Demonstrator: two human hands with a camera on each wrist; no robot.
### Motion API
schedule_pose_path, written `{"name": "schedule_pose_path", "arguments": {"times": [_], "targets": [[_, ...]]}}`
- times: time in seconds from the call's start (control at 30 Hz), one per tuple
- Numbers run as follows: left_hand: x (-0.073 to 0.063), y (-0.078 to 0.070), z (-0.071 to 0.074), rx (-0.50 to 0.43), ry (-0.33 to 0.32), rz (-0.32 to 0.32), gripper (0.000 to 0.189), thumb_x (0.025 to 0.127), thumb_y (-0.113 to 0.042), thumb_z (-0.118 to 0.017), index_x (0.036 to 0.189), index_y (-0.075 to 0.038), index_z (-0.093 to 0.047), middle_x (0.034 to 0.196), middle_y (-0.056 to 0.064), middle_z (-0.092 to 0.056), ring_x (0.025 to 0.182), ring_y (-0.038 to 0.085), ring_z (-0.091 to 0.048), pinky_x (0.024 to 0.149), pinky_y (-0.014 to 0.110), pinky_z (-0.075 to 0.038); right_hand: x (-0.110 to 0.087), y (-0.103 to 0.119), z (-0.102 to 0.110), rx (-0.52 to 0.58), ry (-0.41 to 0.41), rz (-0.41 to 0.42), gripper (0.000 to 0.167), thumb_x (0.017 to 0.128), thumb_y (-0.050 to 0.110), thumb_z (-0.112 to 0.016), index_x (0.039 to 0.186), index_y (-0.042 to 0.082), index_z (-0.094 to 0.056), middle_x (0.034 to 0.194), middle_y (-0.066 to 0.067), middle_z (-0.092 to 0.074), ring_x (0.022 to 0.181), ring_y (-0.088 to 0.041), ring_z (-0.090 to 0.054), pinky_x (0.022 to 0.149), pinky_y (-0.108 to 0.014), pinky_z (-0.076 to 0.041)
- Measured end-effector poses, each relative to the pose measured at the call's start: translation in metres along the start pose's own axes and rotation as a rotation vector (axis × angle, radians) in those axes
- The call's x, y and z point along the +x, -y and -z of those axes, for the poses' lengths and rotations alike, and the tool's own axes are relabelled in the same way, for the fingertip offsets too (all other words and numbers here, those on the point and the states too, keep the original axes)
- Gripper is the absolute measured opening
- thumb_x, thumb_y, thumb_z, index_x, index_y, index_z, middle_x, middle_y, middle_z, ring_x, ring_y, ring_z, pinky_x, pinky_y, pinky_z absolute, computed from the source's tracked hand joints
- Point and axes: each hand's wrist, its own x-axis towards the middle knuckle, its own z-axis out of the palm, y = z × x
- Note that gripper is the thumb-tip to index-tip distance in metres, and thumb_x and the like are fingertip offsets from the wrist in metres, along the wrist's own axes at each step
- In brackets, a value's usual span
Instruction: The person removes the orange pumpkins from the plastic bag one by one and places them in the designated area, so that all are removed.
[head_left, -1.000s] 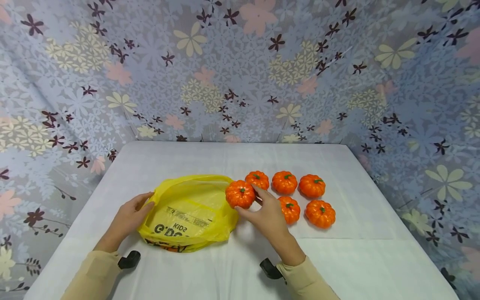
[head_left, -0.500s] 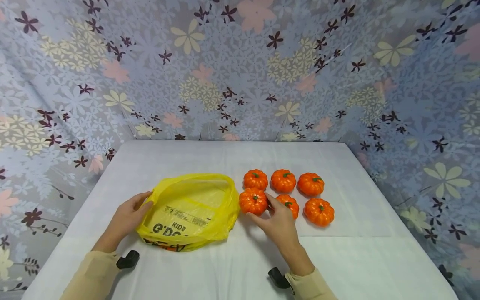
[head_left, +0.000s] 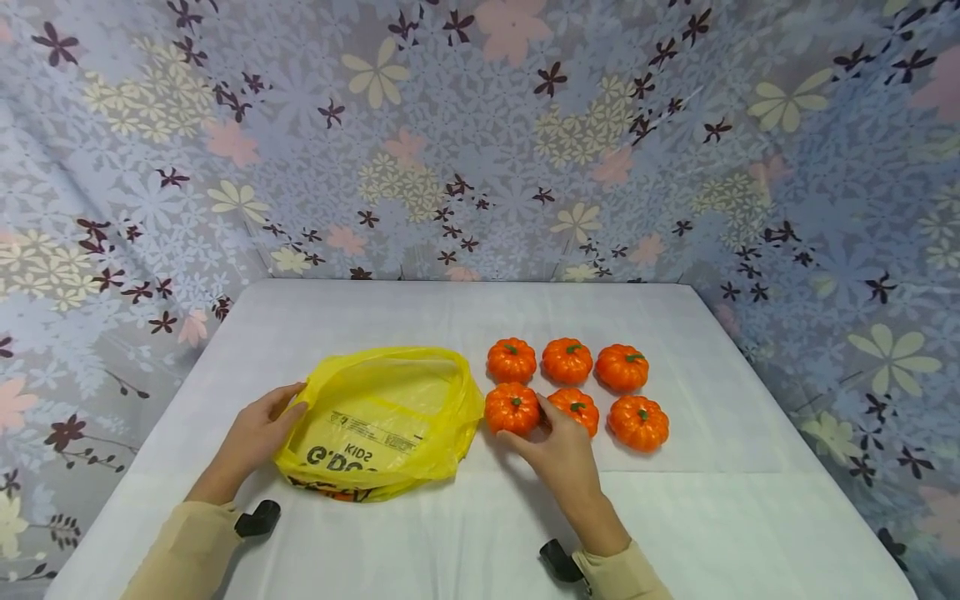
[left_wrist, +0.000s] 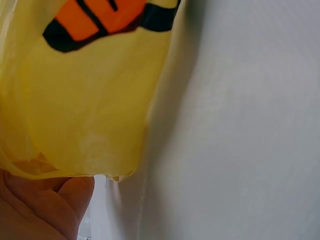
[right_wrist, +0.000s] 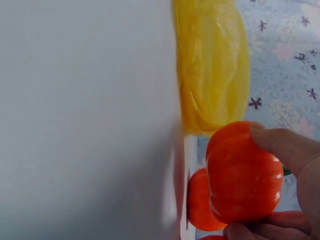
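Observation:
My right hand [head_left: 558, 446] holds a small orange pumpkin [head_left: 512, 408] between thumb and fingers, just right of the yellow plastic bag [head_left: 375, 425]. In the right wrist view this pumpkin [right_wrist: 244, 175] fills the lower right, its green stem partly behind the thumb. At the bag's left rim my left hand [head_left: 258, 437] grips the plastic, thumb inside the mouth. The left wrist view shows the bag's side [left_wrist: 90, 105] with an orange and black print, and part of the hand [left_wrist: 45, 205] below. The bag's mouth gapes toward the head camera, with printed lettering showing through.
Three pumpkins stand in a back row: a left one [head_left: 512, 360], a middle one [head_left: 567, 361] and a right one [head_left: 622, 368]. Two more, one partly behind my right hand [head_left: 577, 408] and one farther right [head_left: 638, 423], stand in front. A white-covered table [head_left: 450, 550] meets a flowered cloth [head_left: 480, 167] behind.
The pumpkin in my right hand has moved right and toward me, from over the bag's right rim to beside the bag, in line with the front row. My left hand stays on the bag.

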Motion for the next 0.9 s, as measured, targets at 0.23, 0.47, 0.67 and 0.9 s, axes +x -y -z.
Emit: {"name": "schedule_pose_path", "arguments": {"times": [0.23,0.47,0.67,0.9], "targets": [[0.001,-0.003,-0.002,-0.006,-0.002,-0.01,0.072,0.103,-0.055,-0.046,0.155,-0.006,-0.037,0.158,0.025,-0.032,0.145,0.047,-0.025,0.115,0.064,-0.024,-0.003,0.0,-0.003,-0.085,0.033,0.03,0.081,0.072,0.033,-0.093,0.134,-0.005,-0.057,0.123,-0.022,-0.067,0.113,-0.033,-0.065,0.096,-0.048,-0.053],[0.001,-0.004,-0.005,0.005,-0.009,-0.015,0.07,0.104,-0.053,-0.046,0.155,-0.005,-0.037,0.157,0.025,-0.033,0.144,0.047,-0.026,0.115,0.064,-0.024,-0.008,0.002,-0.001,-0.2,0.057,0.083,0.078,0.076,0.033,-0.091,0.132,-0.009,-0.058,0.12,-0.023,-0.068,0.109,-0.034,-0.067,0.093,-0.048,-0.055],[0.0,-0.005,-0.006,0.004,-0.015,-0.006,0.07,0.104,-0.052,-0.046,0.155,-0.005,-0.037,0.158,0.025,-0.032,0.144,0.047,-0.026,0.115,0.063,-0.025,-0.007,0.006,-0.003,-0.225,0.058,0.098,0.074,0.076,0.032,-0.09,0.129,-0.01,-0.058,0.114,-0.023,-0.07,0.099,-0.034,-0.07,0.086,-0.047,-0.059],[-0.001,-0.005,-0.006,0.009,-0.016,-0.001,0.071,0.104,-0.053,-0.045,0.155,-0.005,-0.036,0.158,0.025,-0.031,0.144,0.047,-0.026,0.115,0.063,-0.025,-0.006,0.01,-0.003,-0.244,0.105,0.049,0.087,0.076,0.037,-0.09,0.134,-0.016,-0.053,0.125,-0.03,-0.063,0.108,-0.041,-0.067,0.087,-0.05,-0.057]]}}
